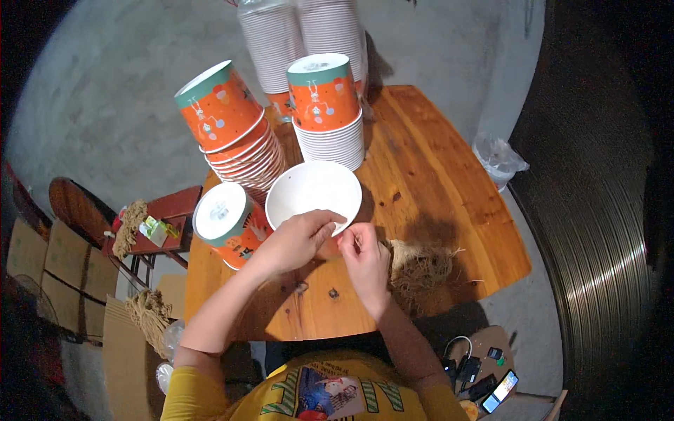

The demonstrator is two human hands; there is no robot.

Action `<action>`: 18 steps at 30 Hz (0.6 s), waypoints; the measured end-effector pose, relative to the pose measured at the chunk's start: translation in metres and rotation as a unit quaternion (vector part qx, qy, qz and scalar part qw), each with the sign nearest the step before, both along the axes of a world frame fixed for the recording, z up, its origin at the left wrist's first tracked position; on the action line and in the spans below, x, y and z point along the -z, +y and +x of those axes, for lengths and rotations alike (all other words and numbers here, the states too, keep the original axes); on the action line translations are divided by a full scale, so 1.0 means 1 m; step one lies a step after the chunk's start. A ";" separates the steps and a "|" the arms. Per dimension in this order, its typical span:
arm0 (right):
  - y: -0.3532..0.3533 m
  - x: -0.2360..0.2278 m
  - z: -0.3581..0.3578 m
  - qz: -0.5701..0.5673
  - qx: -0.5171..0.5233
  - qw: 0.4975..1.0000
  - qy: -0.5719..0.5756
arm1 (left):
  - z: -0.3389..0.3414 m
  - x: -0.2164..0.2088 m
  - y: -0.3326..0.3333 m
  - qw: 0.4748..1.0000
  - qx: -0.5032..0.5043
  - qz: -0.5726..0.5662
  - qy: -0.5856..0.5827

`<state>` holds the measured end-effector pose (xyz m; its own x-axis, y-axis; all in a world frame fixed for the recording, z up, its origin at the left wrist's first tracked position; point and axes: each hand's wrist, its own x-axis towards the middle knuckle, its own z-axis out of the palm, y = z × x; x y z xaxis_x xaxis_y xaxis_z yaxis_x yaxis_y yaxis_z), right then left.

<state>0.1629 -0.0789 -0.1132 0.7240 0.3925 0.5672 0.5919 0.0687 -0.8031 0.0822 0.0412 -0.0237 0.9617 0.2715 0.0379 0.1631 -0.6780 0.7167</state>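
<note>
A white-lined paper bucket stands tilted on the wooden table in front of me, its open mouth toward me. My left hand is closed on the near right part of its rim. Just right of that rim, my right hand has its fingers pinched together; what they hold is too small to make out. Beside the right hand lies a bundle of brown, frayed twine. To the left, an orange paper bucket rests upside down with its white base up.
Behind stand a leaning stack of orange buckets and an upright stack; bagged white stacks are at the wall. More fibre bundles lie left, by a red bench and cardboard. A lit phone sits lower right.
</note>
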 end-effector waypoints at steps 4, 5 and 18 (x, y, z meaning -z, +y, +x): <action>-0.001 -0.002 -0.002 -0.023 -0.004 1.000 0.006 | 0.014 -0.002 0.020 0.994 0.075 -0.036 0.064; -0.001 -0.003 -0.002 -0.023 -0.006 1.000 0.002 | 0.017 -0.002 0.025 0.989 0.110 -0.038 0.090; -0.029 -0.026 0.022 -0.069 -0.245 0.941 0.224 | 0.020 -0.007 0.019 0.931 0.013 -0.365 -0.029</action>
<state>0.1845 -0.1079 -0.0873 0.5911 0.7893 0.1665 0.1154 0.1216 -0.9859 0.1019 0.0601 -0.0165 0.9703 0.2225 -0.0945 0.0994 -0.0105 0.9950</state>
